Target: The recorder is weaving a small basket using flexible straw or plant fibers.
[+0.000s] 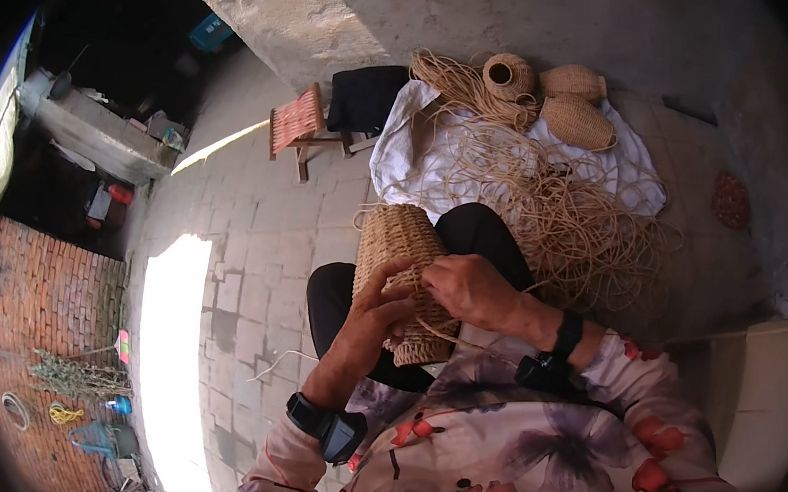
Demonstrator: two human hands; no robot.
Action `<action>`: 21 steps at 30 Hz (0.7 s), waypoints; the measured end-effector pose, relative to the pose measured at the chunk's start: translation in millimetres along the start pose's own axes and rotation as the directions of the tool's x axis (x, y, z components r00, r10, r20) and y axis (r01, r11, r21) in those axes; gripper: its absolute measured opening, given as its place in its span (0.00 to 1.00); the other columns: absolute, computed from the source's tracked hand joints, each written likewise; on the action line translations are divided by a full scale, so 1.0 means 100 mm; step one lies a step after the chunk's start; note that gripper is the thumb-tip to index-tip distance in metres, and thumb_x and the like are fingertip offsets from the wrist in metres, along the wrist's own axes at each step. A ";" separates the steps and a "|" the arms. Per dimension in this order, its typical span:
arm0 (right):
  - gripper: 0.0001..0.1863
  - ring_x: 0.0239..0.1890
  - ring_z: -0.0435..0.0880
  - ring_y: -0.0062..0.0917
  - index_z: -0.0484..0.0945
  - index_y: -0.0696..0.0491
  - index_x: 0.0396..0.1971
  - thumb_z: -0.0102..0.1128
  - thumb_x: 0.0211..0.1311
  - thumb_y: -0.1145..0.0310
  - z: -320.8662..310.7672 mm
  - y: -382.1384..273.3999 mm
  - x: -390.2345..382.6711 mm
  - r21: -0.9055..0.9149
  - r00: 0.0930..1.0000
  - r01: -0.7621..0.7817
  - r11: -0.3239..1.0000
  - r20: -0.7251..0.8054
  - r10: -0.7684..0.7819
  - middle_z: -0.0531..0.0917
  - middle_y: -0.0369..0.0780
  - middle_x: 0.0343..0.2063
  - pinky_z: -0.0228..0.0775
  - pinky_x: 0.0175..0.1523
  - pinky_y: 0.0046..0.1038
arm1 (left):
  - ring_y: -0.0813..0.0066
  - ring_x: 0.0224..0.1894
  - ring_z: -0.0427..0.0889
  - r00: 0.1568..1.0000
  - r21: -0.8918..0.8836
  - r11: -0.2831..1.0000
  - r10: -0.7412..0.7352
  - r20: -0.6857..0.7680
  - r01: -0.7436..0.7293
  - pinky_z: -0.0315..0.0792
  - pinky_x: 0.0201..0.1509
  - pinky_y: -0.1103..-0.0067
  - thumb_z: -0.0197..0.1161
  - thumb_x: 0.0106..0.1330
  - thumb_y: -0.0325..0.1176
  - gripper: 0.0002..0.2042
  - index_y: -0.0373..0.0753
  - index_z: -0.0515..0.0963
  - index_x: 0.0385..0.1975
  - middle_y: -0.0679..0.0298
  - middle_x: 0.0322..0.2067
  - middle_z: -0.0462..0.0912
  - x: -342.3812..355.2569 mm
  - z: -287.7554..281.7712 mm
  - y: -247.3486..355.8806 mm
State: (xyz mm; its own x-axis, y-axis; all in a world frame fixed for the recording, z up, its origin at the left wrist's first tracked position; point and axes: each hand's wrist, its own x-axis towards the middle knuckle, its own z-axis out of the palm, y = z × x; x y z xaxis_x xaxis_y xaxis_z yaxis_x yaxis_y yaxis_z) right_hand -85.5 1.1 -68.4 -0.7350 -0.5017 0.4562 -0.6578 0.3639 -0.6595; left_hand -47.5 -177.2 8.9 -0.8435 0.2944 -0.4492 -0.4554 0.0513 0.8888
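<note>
A tan woven basket (403, 233), long and tapered, lies across my lap between my dark-trousered knees. My left hand (376, 313) grips its near left side, fingers bent over the weave. My right hand (473, 290) is closed in a pinch against the basket's right side, its fingertips close to the left hand's. What sits between those fingertips is hidden. A loose strand (438, 332) leaves the weave below the hands and runs right toward my right wrist.
Beyond my knees, a white cloth (409, 167) carries a tangled heap of tan cord (559, 205). Several finished-looking woven vessels (579, 121) rest at its far edge. A folding stool (298, 115) with an orange woven seat and a black cloth (365, 96) stand left of it. A brick wall (53, 294) is farther left.
</note>
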 end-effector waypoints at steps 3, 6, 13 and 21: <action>0.04 0.27 0.81 0.37 0.73 0.57 0.23 0.55 0.50 0.71 -0.04 -0.07 0.06 -0.171 0.990 0.141 0.975 0.020 -0.140 0.78 0.43 0.23 0.74 0.32 0.35 | 0.86 0.21 0.64 0.998 -0.102 0.994 0.021 -0.052 -0.026 0.60 0.23 0.88 0.52 0.59 0.21 0.27 0.42 0.59 0.60 0.66 0.34 0.74 -0.03 0.01 -0.08; 0.06 0.27 0.83 0.32 0.76 0.57 0.23 0.55 0.49 0.70 0.03 -0.24 0.15 -0.388 0.963 0.254 0.886 0.183 -0.196 0.80 0.42 0.22 0.76 0.32 0.33 | 0.86 0.21 0.64 0.996 -0.205 0.976 0.051 -0.076 -0.066 0.60 0.22 0.88 0.52 0.59 0.20 0.27 0.43 0.59 0.59 0.64 0.37 0.75 -0.08 -0.04 -0.22; 0.06 0.25 0.83 0.28 0.76 0.59 0.20 0.58 0.46 0.71 0.09 -0.21 0.20 -0.427 0.953 0.249 0.869 0.267 -0.142 0.80 0.41 0.19 0.76 0.28 0.27 | 0.84 0.24 0.72 0.952 0.062 0.972 0.234 -0.195 -0.226 0.67 0.27 0.87 0.48 0.60 0.20 0.22 0.40 0.63 0.56 0.62 0.38 0.76 -0.26 -0.15 -0.33; 0.09 0.27 0.77 0.16 0.73 0.59 0.33 0.55 0.50 0.74 -0.08 0.07 0.03 0.386 0.941 -0.336 0.859 0.176 0.289 0.78 0.36 0.27 0.71 0.33 0.23 | 0.75 0.25 0.75 0.793 0.749 0.551 0.606 -0.057 -0.367 0.71 0.32 0.79 0.55 0.51 0.17 0.21 0.41 0.73 0.47 0.57 0.42 0.72 -0.36 -0.34 -0.53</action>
State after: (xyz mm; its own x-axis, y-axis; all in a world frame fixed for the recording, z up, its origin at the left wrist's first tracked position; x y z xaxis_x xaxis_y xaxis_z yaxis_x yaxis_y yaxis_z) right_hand -93.4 8.3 -67.3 -0.8529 -0.5048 0.1335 -0.2545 0.1785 -0.9505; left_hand -2.6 -223.1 -25.2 -0.9615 0.2100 0.1772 0.2720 0.6352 0.7229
